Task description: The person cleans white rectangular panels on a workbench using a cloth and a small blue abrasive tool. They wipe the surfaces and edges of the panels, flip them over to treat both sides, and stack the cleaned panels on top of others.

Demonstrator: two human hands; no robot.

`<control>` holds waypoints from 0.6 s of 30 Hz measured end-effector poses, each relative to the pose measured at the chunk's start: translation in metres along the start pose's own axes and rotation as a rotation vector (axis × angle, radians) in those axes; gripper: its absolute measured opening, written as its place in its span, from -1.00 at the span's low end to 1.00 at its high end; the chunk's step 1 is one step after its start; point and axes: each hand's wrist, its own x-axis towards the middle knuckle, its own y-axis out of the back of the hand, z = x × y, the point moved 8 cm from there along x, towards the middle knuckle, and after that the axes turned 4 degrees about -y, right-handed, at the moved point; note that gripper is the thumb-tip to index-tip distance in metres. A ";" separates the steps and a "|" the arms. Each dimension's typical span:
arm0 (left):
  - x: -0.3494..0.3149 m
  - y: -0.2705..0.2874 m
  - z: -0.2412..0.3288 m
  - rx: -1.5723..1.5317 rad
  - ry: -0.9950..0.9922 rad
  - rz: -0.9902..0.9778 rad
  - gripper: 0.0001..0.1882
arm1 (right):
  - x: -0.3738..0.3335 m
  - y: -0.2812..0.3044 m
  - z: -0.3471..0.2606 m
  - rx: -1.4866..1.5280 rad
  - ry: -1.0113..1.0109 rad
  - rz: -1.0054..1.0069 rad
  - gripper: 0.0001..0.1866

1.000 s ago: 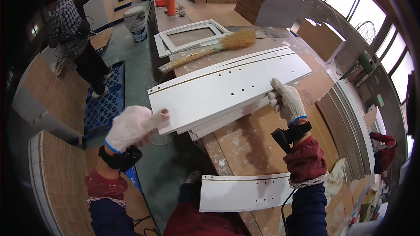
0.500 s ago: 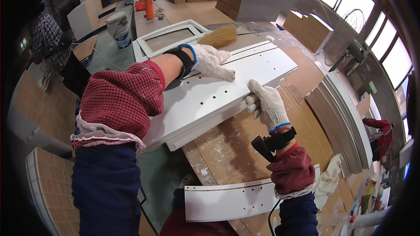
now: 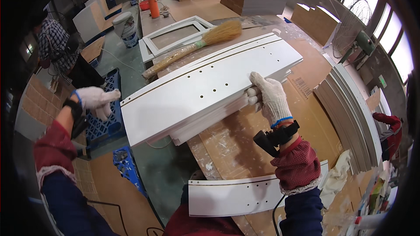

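Observation:
A white drilled panel point(image 3: 210, 78) with a thin groove along its far side lies on top of a stack of similar panels point(image 3: 210, 120). My right hand point(image 3: 269, 98), in a white knit glove, grips the panel's near edge, thumb on top and fingers curled below. How many panels those fingers hold cannot be made out. My left hand point(image 3: 98, 100), gloved too, hovers just beyond the panel's left end, holding nothing, with fingers apart. Another white panel point(image 3: 234, 196), also drilled and grooved, lies near me at the table's front edge.
Behind the panels lie a broom point(image 3: 221, 32) and white frames point(image 3: 175, 37). Stacked boards point(image 3: 350, 113) stand on the right, beside a crumpled cloth point(image 3: 336, 179). Blue plastic pallets point(image 3: 105, 118) are on the floor at left. A person point(image 3: 57, 46) stands further left.
My left hand has left the panel's top and swung out past its left end, uncovering the groove and the broom's handle. My right hand keeps its grip on the near edge.

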 end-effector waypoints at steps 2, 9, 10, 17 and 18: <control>0.004 -0.028 -0.018 -0.346 -0.154 0.059 -0.18 | 0.001 0.005 -0.002 -0.016 0.014 0.036 -0.66; -0.052 -0.074 0.050 -0.618 -0.684 0.196 -0.33 | 0.012 0.007 -0.023 -0.140 0.049 0.047 -0.65; -0.050 -0.077 0.049 -0.621 -0.668 0.207 -0.30 | 0.011 0.005 -0.026 -0.181 0.046 0.045 -0.64; -0.042 -0.088 0.054 -0.852 -0.618 0.268 -0.24 | -0.028 -0.036 -0.078 -1.001 0.625 0.168 -0.64; -0.038 -0.089 0.055 -0.893 -0.620 0.291 -0.24 | -0.043 -0.058 -0.083 -1.021 0.859 0.082 -0.62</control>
